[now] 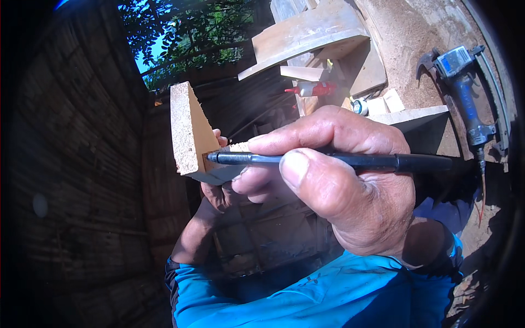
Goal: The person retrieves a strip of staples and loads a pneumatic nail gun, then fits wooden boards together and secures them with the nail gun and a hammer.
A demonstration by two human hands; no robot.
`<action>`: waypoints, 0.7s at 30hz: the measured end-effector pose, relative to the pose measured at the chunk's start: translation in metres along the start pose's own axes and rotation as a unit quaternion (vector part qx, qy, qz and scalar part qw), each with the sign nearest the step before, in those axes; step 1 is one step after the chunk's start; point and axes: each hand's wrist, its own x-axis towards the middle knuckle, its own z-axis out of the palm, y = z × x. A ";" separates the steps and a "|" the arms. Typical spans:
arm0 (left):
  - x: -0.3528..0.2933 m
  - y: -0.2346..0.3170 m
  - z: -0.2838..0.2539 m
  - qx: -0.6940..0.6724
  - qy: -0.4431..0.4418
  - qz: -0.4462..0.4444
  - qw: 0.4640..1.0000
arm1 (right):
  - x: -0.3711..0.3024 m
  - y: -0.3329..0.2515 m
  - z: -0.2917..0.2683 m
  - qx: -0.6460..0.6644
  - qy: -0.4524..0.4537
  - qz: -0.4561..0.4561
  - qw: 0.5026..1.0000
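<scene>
Close in front of me, my right hand (350, 191) pinches a slim black pen (366, 161) between thumb and fingers. The pen lies nearly level, its ribbed end pointing left at the inner corner of an angled wooden piece (185, 131). Whether that end touches the wood, I cannot tell. My left hand (217, 197) grips this piece from below and behind, so most of its fingers are hidden. One pale slab of the piece stands upright, and a shorter part juts to the right, partly covered by my right fingers.
Past my right hand, a red-and-white glue bottle (317, 88) lies among cut boards, below a curved wooden panel (311, 35). A blue air nailer (465, 93) with a hose and a hammer (429, 63) rest at the far right. A dark slatted wall (71, 164) stands left.
</scene>
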 end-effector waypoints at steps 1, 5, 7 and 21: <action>0.001 0.000 0.000 0.001 0.000 0.000 1.000 | 0.000 -0.001 0.001 0.012 0.007 0.006 1.000; 0.004 0.001 -0.001 0.009 0.004 0.004 1.000 | 0.003 -0.008 0.000 -0.009 -0.006 0.013 1.000; 0.003 -0.001 -0.002 0.018 0.008 0.006 1.000 | 0.001 -0.015 -0.002 -0.061 -0.037 0.048 0.996; 0.037 0.041 -0.038 0.271 0.102 0.141 0.947 | 0.022 -0.026 -0.100 -0.751 -0.092 -0.104 0.645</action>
